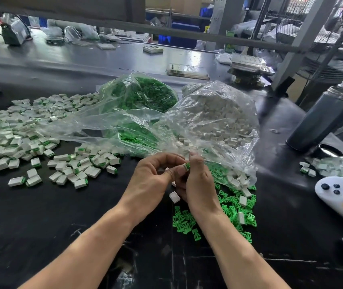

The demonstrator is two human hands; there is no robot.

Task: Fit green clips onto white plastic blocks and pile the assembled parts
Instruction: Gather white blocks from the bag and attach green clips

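Head view shows a good share of the job behind me: a wide pile of finished parts (pixel 26 132) covers the counter (pixel 62 215) to my left, yet the bag of green clips (pixel 143 97) and the bag of white blocks (pixel 214 113) both look far from spent, so I judge plenty remains. My left hand (pixel 156 176) and right hand (pixel 197 180) meet in front of me, fingers curled, together pinching one small white block with a green clip (pixel 186 166) at its end. Loose clips (pixel 235 207) and a few blocks lie just beside my right wrist.
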